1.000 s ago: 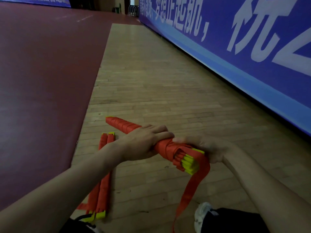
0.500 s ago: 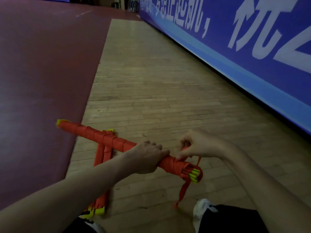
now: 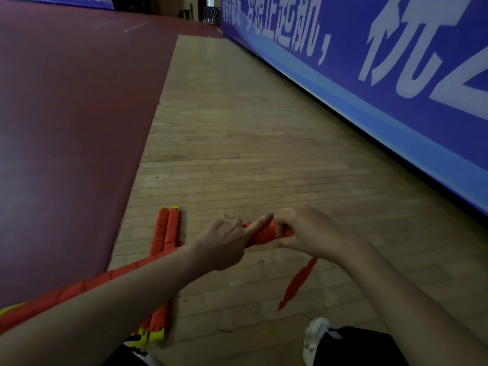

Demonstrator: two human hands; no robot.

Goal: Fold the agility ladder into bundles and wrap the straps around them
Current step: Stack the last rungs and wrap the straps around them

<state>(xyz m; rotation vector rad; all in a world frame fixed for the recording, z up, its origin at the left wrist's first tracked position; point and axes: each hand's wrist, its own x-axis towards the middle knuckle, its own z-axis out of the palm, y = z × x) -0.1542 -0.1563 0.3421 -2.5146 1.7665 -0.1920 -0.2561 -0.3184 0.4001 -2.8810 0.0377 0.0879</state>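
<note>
A long bundle of the agility ladder [image 3: 261,235], yellow rungs wound in orange strap, runs from the lower left up to my hands. My left hand [image 3: 224,243] grips it near its right end, with the index finger laid straight along the wrap. My right hand [image 3: 301,232] pinches the strap at that end. A loose orange strap tail [image 3: 298,283] hangs down below my right hand. A second wrapped bundle [image 3: 166,233] lies flat on the wooden floor under my left forearm, its yellow ends showing.
I am low over a pale wooden floor [image 3: 237,143]. A dark red court surface [image 3: 66,114] lies to the left. A blue banner wall [image 3: 396,75] with white characters runs along the right. A white shoe [image 3: 315,336] and dark trouser leg show at the bottom.
The bundle has swung so its far end now drops toward the lower left. Both hands moved closer together at the right end, and the strap tail hangs shorter.
</note>
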